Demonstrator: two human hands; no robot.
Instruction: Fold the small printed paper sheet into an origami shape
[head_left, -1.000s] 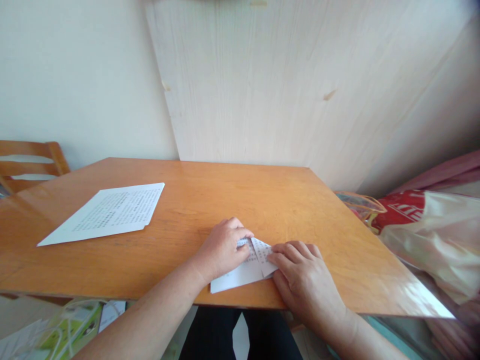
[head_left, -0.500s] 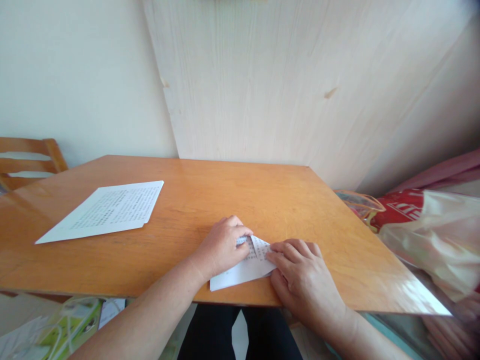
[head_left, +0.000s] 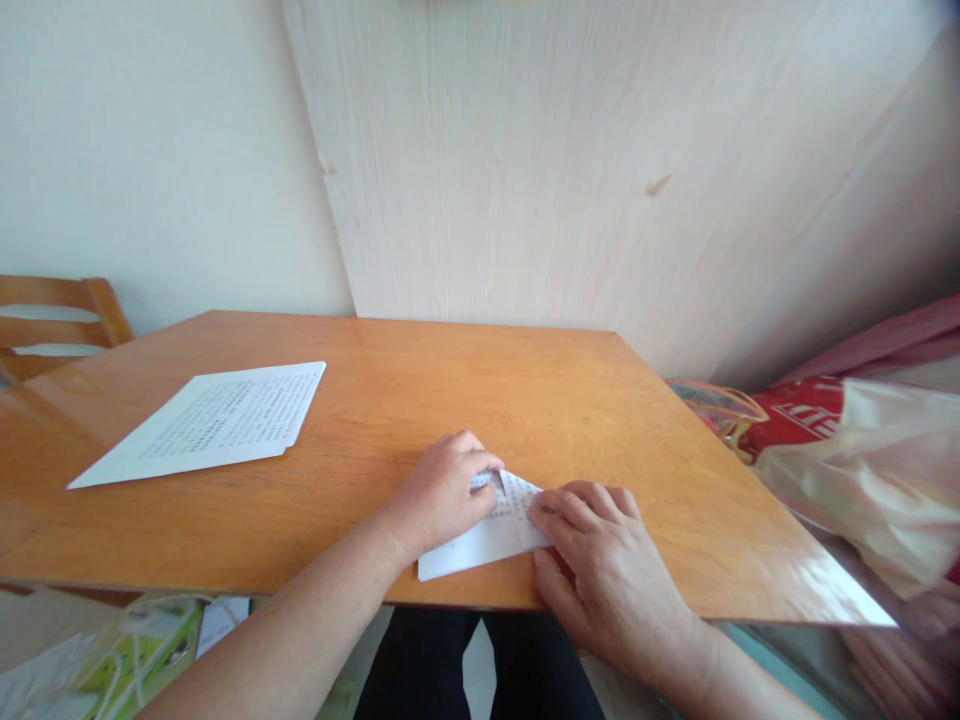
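A folded white paper [head_left: 472, 550] with printed characters lies near the front edge of the wooden table [head_left: 480, 390]. My left hand [head_left: 450, 490] holds its upper left part, thumb and fingers closed on the paper. On the right side of the paper rests my right hand [head_left: 600, 550], its fingers together and pressing the folded layer, with the thumb lower down beside the paper's edge. The fingers cover part of the folds.
Printed sheets [head_left: 217, 415] lie in a stack on the table's left side. A wooden chair [head_left: 60, 315] stands at the far left. Bags [head_left: 870, 450] are beside the table's right edge. Cables and a green package [head_left: 142, 650] show below at left.
My right hand has shifted slightly on the paper, and its thumb has moved down and left. The folded layer at the right lies flatter. My left hand has hardly moved.
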